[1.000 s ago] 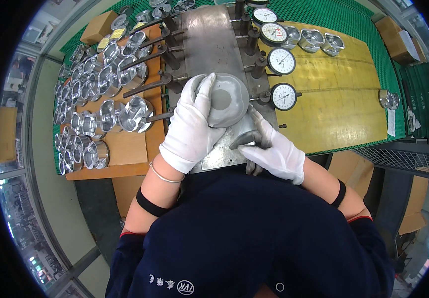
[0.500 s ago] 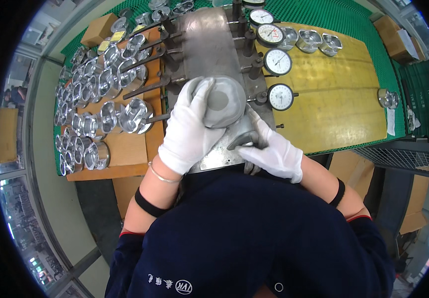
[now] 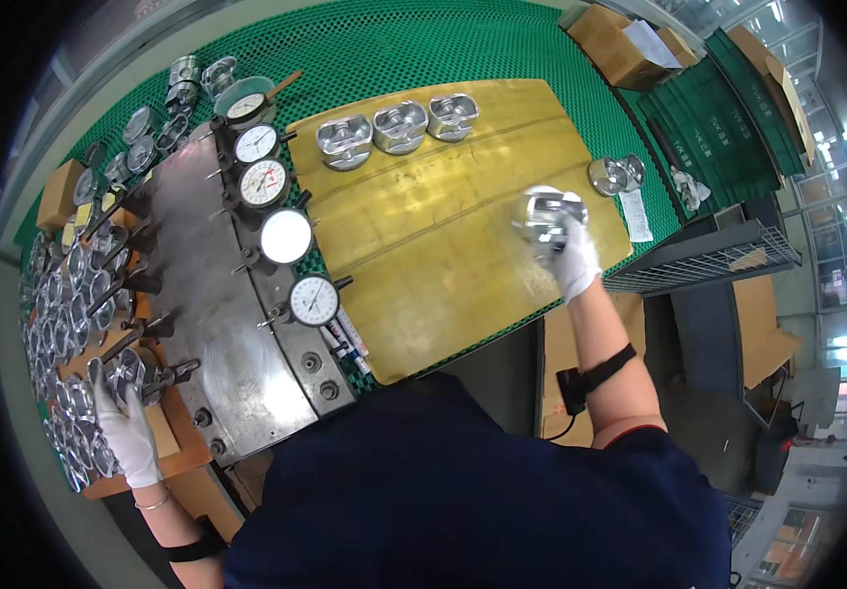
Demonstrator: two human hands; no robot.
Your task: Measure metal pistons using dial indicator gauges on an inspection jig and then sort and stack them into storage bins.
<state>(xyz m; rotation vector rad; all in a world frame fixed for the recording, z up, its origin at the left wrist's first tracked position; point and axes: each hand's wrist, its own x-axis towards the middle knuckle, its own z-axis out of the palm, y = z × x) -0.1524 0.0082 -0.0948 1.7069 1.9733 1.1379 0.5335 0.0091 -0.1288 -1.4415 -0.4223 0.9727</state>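
Note:
My right hand [image 3: 575, 257], in a white glove, grips a shiny metal piston [image 3: 547, 218] over the right part of the yellow board [image 3: 423, 285]. Hand and piston are smeared by motion. Far to the left, my gloved left hand [image 3: 127, 432] has its fingers and thumb around another piston [image 3: 132, 369] at the near end of the crowded pistons on the orange-brown board. Between the hands lies a steel gauging plate [image 3: 217, 344] with posts and rods along both sides. Round dial gauges [image 3: 315, 299] line its right side.
Three pistons [image 3: 401, 128] stand in a row at the yellow board's far left. More pistons [image 3: 616, 175] sit by its right edge, near a white paper strip [image 3: 635, 216]. Marker pens [image 3: 347, 339] lie beside the plate. Cardboard boxes [image 3: 620, 47] and green crates [image 3: 723, 123] stand beyond.
The view has turned right. Both hands have left the steel plate, where they were handling pistons. My right hand moved right with a piston; my left hand went to the pistons on the left.

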